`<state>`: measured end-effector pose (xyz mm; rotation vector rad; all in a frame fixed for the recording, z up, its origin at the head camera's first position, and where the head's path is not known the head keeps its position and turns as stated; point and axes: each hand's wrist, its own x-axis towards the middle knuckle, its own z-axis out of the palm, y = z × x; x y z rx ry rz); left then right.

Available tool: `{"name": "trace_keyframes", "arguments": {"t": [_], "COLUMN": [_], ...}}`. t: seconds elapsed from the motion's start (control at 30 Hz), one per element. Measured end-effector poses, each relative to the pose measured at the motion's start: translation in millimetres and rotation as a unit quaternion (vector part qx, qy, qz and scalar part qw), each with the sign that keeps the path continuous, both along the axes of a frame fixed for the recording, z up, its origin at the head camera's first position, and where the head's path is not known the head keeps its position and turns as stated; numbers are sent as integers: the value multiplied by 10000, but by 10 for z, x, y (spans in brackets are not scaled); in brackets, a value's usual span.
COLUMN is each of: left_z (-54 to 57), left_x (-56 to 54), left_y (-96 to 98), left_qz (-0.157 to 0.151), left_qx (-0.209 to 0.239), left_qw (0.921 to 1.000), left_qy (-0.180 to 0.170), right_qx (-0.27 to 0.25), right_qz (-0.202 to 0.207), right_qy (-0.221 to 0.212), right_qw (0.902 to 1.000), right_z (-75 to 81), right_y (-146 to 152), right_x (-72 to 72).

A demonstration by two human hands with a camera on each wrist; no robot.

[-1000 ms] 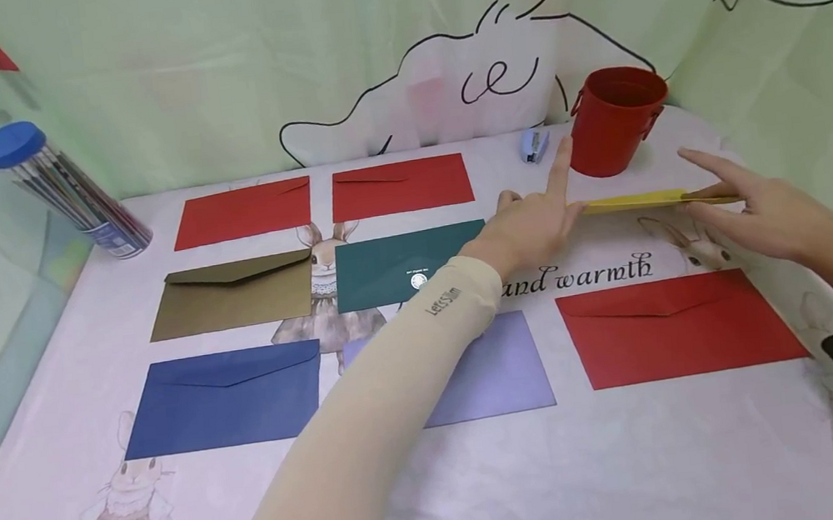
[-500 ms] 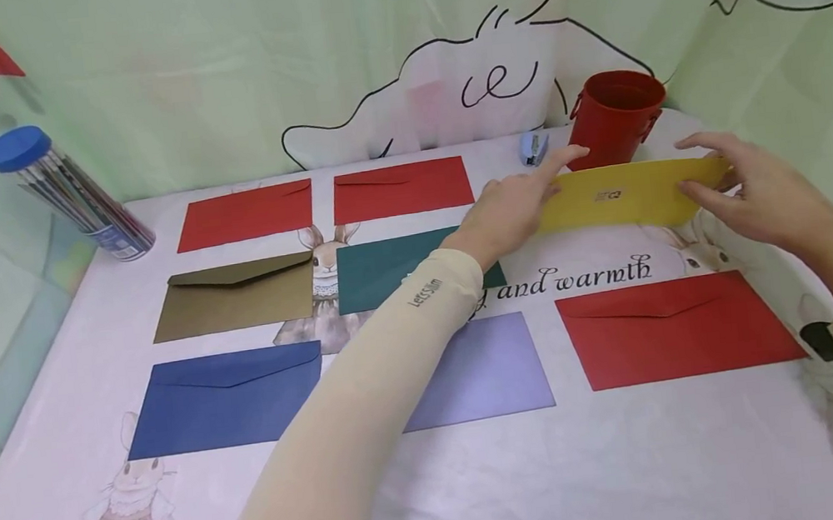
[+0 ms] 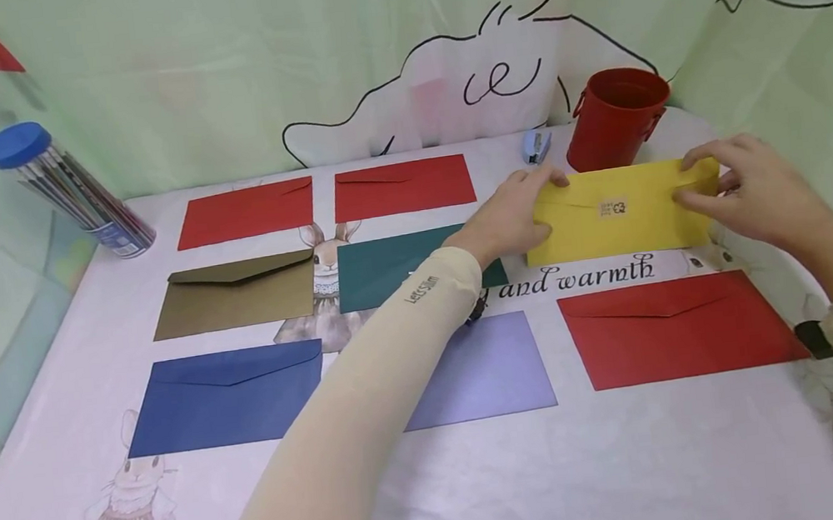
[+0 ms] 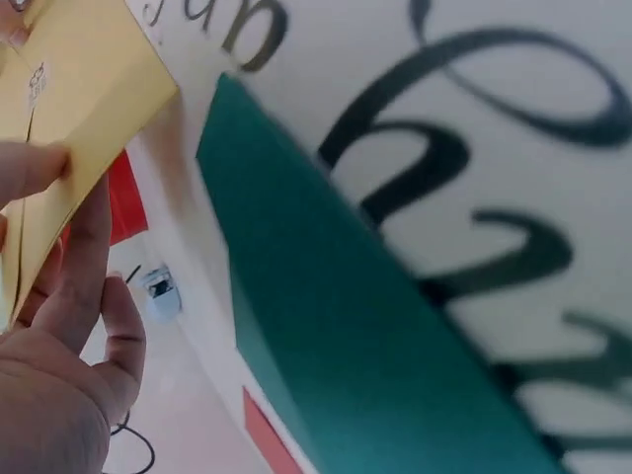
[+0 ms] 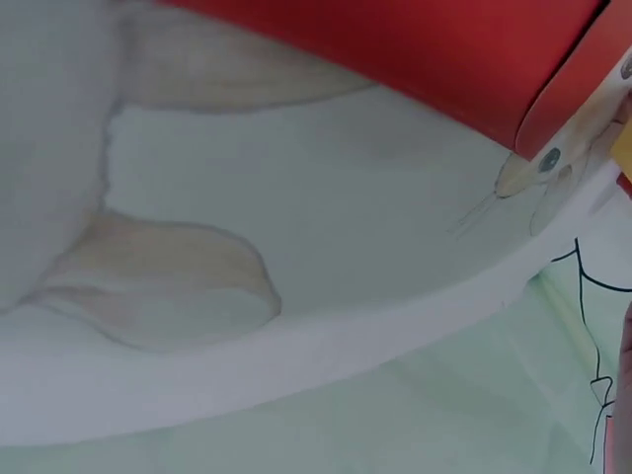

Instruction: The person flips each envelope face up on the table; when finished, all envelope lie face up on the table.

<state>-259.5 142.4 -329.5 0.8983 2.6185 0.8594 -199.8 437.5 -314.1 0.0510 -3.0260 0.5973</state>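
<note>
My left hand (image 3: 506, 219) and right hand (image 3: 765, 186) hold a yellow envelope (image 3: 620, 232) between them at the right back of the table. Its face, with a small printed mark near the middle, is turned towards the head camera. In the left wrist view, my left thumb lies on the front of the envelope (image 4: 99, 84) with fingers behind it, pinching the end. The right thumb and fingers pinch the other end; in the right wrist view only a sliver of that hand shows. In front lies a red envelope (image 3: 676, 335), flap side up.
Two red envelopes (image 3: 246, 213), a brown one (image 3: 239, 298), a dark green one (image 3: 380, 272), a blue one (image 3: 227, 408) and a lilac one (image 3: 496, 378) lie in rows. Behind stand a red bucket (image 3: 610, 128), a light blue stapler (image 3: 536, 146) and a blue-lidded pencil tube (image 3: 71, 193).
The yellow envelope has turned from nearly edge-on to showing its face, its lower edge coming down nearer the printed words. My left hand has shifted slightly left, its index finger bent onto the envelope.
</note>
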Motion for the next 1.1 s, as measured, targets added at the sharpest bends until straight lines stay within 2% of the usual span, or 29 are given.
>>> {"name": "trace_keyframes", "arguments": {"t": [0.13,0.27,0.43,0.57,0.63,0.73,0.8,0.9,1.0,1.1], "left_z": [-26,-34,-33,-61,-68,-47,-6,93,210,313], "left_x": [10,12,26,47,59,89,111,155,229,329], "left_y": [30,72,116,163,190,210,189,51,-244,-662], "left_qz": [296,536,668,834,828,692,632,628,586,467], "left_qx": [-570,-1279,-1673,-2028,-2239,-2359,-2263,-1790,-1196,-595], "left_qw": [9978,9886,9801,9690,9618,9567,9602,9740,9859,9924], "left_qy": [180,588,831,1134,1341,1561,1512,1236,1015,975], "right_qx": [197,364,463,969,1278,1566,1650,1375,676,5], "right_qz": [91,71,-80,-234,-252,-177,-146,-135,-108,106], "right_qy": [-85,-282,-550,-778,-813,-680,-552,-454,-336,-208], "right_qw": [9997,9989,9974,9920,9881,9852,9846,9894,9971,9997], "right_z": [-23,-43,-66,-96,-110,-114,-99,-47,63,281], "right_y": [-4,-34,-69,-124,-172,-252,-305,-398,-541,-742], "right_x": [-45,-100,-146,-178,-187,-191,-188,-167,-98,10]}}
